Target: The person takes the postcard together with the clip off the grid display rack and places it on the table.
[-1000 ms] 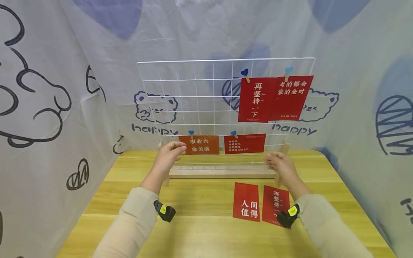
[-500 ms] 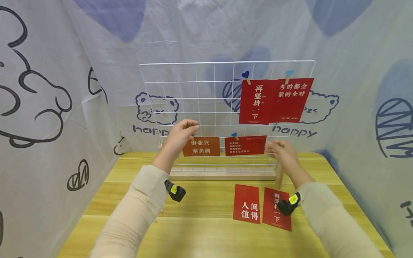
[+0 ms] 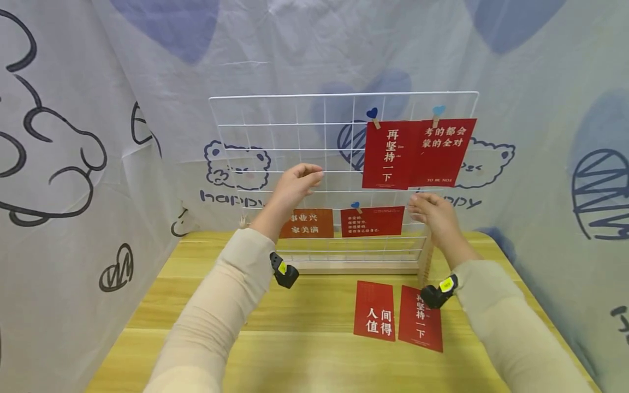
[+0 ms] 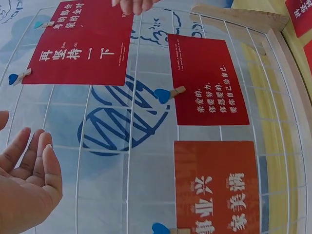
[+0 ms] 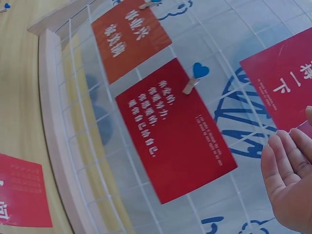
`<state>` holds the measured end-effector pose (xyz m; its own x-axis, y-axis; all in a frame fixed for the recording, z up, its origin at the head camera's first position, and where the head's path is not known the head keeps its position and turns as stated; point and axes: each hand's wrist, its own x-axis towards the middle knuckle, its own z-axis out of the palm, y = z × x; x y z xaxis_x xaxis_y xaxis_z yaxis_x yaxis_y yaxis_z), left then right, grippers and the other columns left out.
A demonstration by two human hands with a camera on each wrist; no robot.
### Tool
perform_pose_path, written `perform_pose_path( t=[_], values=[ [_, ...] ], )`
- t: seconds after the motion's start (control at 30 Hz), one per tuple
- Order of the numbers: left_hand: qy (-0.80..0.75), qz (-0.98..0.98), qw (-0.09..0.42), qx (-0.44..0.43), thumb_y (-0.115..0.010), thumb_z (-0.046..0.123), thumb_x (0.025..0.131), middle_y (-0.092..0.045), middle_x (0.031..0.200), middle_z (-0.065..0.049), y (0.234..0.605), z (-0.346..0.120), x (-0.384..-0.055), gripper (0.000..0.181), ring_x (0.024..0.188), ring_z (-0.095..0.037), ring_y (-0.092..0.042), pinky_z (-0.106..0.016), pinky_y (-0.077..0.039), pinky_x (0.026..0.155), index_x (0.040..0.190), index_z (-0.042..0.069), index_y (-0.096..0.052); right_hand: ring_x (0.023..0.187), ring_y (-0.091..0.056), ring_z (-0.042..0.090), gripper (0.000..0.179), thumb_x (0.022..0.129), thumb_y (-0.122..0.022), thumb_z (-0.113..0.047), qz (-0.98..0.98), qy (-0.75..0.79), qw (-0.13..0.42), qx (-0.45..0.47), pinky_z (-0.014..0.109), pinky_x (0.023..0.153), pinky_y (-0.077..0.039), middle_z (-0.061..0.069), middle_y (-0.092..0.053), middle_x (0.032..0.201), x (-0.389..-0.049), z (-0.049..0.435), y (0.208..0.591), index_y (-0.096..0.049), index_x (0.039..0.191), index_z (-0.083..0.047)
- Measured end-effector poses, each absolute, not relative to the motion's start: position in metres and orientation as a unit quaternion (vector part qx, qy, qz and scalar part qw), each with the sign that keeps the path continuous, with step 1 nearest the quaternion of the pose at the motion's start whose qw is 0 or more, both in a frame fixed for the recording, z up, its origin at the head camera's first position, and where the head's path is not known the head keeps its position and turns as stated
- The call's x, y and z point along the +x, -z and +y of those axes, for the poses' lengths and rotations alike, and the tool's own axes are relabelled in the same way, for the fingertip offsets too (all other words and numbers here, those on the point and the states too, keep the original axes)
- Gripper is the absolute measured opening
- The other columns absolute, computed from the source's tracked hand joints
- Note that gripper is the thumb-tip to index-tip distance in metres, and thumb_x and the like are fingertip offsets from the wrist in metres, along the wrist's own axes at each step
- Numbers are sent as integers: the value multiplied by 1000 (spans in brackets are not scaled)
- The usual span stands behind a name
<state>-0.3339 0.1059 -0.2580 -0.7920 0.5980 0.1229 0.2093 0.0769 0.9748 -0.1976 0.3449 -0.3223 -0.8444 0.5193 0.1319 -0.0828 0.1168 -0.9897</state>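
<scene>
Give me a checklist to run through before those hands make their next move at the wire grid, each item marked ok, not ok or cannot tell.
1. Left hand empty: ok; its fingers hold nothing.
2. Right hand empty: ok; no card or clip in its fingers.
3. Orange card clipped to the wire grid: ok; a blue heart clip sits at its edge.
4. Gap between left upper card and right upper card: not ok; none shows.
5. Left loose card and right loose card hung: not ok; both lie on the table.
6. That clip's grip: cannot tell; its strength doesn't show.

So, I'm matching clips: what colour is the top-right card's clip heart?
The heart is light blue, clearest in the head view.
</scene>
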Motion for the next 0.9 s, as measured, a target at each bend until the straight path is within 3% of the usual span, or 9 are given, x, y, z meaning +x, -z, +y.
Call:
perform_pose_path(
  t=[0.3, 0.53, 0.7, 0.9],
  values=[
    [-600, 722, 131, 320, -53, 23, 86, -54, 108, -4, 240, 129, -337, 30, 97, -16, -50, -30, -41, 84, 113, 8, -53, 79, -55, 9, 20, 83, -57, -23, -679, -669, 244, -180, 21, 72, -46, -5, -58, 84, -207, 348, 306, -52, 97, -8],
    [-571, 736, 92, 351, -52, 23, 87, -54, 108, 0, 224, 141, -336, 30, 98, -13, -49, -25, -40, 83, 113, 9, -53, 92, -54, 17, 39, 79, -61, -32, -684, -661, 249, -184, 29, 82, -44, 2, -55, 98, -224, 377, 325, -54, 106, -4],
    [-560, 737, 89, 368, -52, 25, 87, -52, 111, 2, 218, 151, -336, 32, 98, -10, -47, -22, -41, 81, 116, 11, -52, 92, -50, 16, 32, 82, -59, -28, -697, -636, 255, -212, 34, 87, -40, 0, -51, 98, -211, 357, 304, -52, 105, -6],
    [-544, 743, 82, 380, -52, 28, 86, -48, 119, 4, 214, 160, -334, 37, 104, -11, -44, -23, -40, 83, 121, 15, -48, 94, -51, 18, 45, 80, -61, -31, -715, -619, 254, -204, 33, 84, -43, 5, -53, 107, -223, 377, 320, -52, 114, -4]
  ],
)
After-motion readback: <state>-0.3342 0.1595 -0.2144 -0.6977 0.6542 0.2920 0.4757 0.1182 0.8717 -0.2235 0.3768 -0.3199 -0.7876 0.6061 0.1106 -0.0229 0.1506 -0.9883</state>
